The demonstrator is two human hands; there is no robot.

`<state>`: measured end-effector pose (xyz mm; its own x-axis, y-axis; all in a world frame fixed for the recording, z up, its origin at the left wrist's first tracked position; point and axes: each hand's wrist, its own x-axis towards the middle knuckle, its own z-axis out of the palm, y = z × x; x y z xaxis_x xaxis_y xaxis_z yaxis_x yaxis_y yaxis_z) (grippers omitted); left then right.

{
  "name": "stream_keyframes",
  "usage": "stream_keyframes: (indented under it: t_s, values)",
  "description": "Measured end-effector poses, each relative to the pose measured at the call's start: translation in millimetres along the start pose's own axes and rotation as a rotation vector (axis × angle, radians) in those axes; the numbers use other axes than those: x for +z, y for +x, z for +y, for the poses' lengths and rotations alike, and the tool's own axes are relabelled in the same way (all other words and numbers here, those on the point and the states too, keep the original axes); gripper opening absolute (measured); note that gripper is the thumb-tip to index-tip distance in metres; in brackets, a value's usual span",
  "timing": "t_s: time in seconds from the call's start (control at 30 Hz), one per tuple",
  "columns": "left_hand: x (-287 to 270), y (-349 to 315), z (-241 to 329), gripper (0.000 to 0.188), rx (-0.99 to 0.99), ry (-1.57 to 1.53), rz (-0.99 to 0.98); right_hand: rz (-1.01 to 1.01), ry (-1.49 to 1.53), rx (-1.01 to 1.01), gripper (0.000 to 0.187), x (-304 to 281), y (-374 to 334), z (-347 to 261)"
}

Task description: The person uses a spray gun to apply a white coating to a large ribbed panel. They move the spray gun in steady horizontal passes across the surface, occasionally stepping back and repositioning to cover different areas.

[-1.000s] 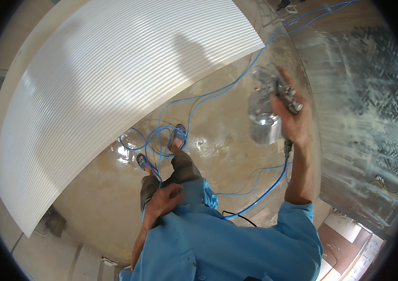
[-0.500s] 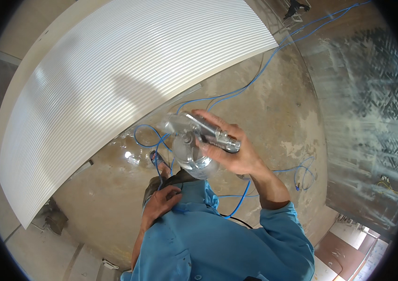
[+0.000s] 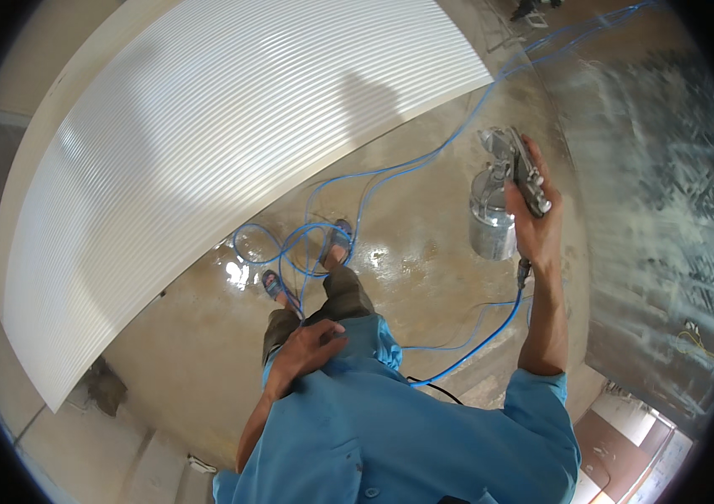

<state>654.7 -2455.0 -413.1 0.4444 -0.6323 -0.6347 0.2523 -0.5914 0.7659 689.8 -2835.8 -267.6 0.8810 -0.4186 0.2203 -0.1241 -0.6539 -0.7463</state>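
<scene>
My right hand (image 3: 537,214) is wrapped round the handle of a silver paint spray gun (image 3: 523,172), held out to my right above the floor. Below the gun's head hangs its round metal cup (image 3: 492,223). A blue air hose (image 3: 491,332) joins the handle from beneath and runs back to my waist. In front of my belly, my left hand (image 3: 305,351) rests against the hem of my blue shirt. Its fingers are loosely bent and a little apart, and I see nothing in them. Ahead and to the left stands a large white ribbed panel (image 3: 231,109) with a curved edge.
Thin blue hose (image 3: 290,244) lies in loops round my sandalled feet (image 3: 338,239) and trails to the far right. The concrete floor (image 3: 197,336) has wet, shiny patches. At the right stands a grey, paint-smeared board (image 3: 651,210). A dark lump (image 3: 105,391) sits by the panel's lower left corner.
My right hand has swung the spray gun from in front of my body out to the right. The gun's shadow on the panel has shifted right. My left hand has stayed near my waist.
</scene>
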Motion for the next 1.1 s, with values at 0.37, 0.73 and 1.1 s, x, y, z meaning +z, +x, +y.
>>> stream_keyframes:
  t_s: [0.37, 0.73, 1.1]
  values:
    - [15.0, 31.4, 35.9, 0.037, -0.032, 0.002, -0.007, 0.159, 0.118, 0.069, 0.063, -71.2, 69.2, 66.5]
    - [23.9, 40.7, 49.6, 0.041, -0.076, 0.028, 0.008, -0.133, 0.109, 0.028, 0.065, -49.8, 52.9, 31.6]
    - [28.3, 18.7, 33.5, 0.036, 0.002, -0.017, 0.078, -0.146, 0.629, 0.155, 0.07, -20.7, 36.0, 8.2]
